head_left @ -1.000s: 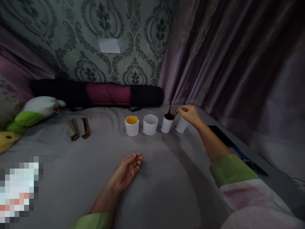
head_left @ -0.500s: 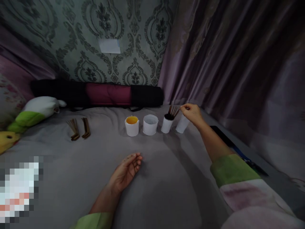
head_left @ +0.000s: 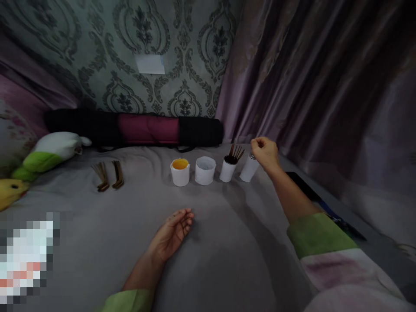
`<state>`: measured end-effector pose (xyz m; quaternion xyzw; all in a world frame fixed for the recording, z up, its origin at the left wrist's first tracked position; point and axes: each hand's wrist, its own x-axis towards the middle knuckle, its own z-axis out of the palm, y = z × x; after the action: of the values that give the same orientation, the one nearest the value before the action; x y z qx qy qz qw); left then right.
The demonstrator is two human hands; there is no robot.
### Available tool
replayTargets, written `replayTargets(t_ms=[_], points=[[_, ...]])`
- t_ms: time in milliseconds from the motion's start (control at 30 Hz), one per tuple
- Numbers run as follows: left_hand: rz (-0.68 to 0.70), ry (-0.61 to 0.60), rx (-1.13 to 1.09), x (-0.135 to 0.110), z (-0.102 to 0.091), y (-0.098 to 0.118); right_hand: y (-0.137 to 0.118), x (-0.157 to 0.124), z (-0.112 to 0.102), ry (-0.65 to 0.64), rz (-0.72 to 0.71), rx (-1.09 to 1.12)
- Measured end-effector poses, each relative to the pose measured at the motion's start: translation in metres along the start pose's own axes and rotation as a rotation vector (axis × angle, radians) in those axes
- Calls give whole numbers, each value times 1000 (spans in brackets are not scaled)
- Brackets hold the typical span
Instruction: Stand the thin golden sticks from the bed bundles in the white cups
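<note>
Close by the curtain (head_left: 308, 86), right hand (head_left: 264, 152) hovers over the end cup (head_left: 248, 170).

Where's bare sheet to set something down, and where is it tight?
Bare sheet lies between the brown sticks and the yellow cup, and in front of the cup row, right of the left hand. Tight: the cup row itself, with the right hand at the end cup.

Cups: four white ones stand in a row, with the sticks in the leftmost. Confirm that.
Wrong: the sticks stand in the third cup from the left, not the leftmost, as the head view shows. The rest holds.
</note>
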<state>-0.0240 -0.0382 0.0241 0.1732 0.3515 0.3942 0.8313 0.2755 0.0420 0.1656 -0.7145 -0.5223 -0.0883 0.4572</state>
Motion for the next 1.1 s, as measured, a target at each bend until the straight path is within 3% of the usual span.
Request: replayTargets(t_ms=[533,900,1100], points=[[22,-36,-25,2,-3,-2,5,-18,9,-25,-1,144],[35,-48,-66,4,-3,-1,-7,-74,34,-245,141,333],[30,-57,-86,4,-1,0,-11,-107,58,-364,170,369]])
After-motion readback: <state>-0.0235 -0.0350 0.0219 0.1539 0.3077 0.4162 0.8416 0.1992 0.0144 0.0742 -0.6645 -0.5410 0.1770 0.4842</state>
